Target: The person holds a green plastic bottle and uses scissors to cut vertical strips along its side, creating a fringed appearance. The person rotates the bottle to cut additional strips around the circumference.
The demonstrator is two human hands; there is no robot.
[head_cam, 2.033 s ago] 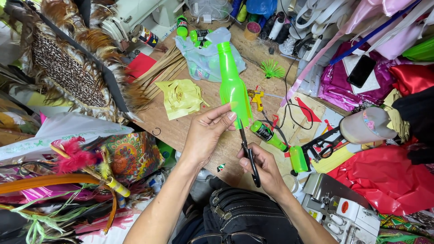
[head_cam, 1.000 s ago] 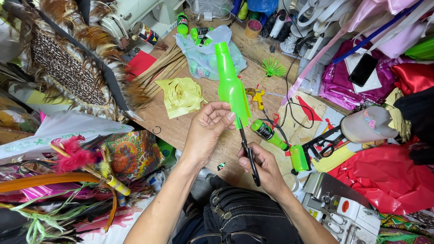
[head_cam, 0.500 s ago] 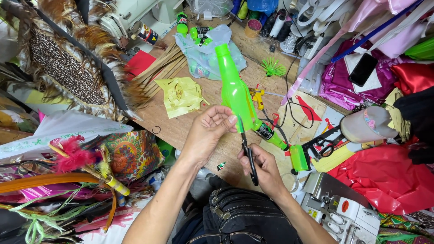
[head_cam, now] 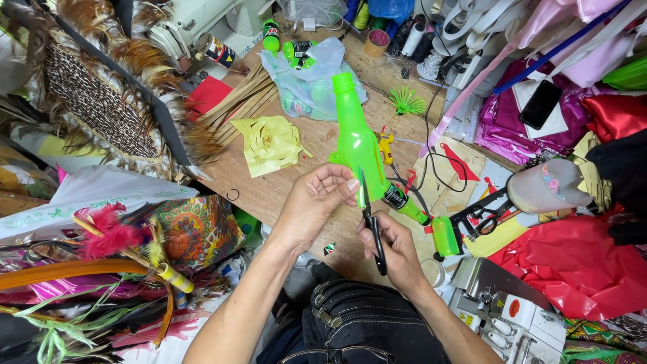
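Note:
My left hand (head_cam: 317, 202) grips the lower end of a bright green plastic bottle (head_cam: 356, 141), which points away from me with its cap up. My right hand (head_cam: 394, 253) holds black scissors (head_cam: 372, 226), blades upward and set against the bottle's lower body beside my left thumb. Both hands hover above a wooden table (head_cam: 269, 192) near its front edge.
A yellow cut paper piece (head_cam: 269, 143), a clear bag with green bottles (head_cam: 310, 77) and another green bottle (head_cam: 408, 205) lie on the table. Feathered items (head_cam: 101, 94) crowd the left. Shiny fabrics (head_cam: 573, 256), a phone (head_cam: 540, 104) and a machine (head_cam: 512, 303) sit right.
The bottle has tipped slightly rightward and my left hand has shifted along its lower end. The scissors' blades have risen and now rest against the bottle.

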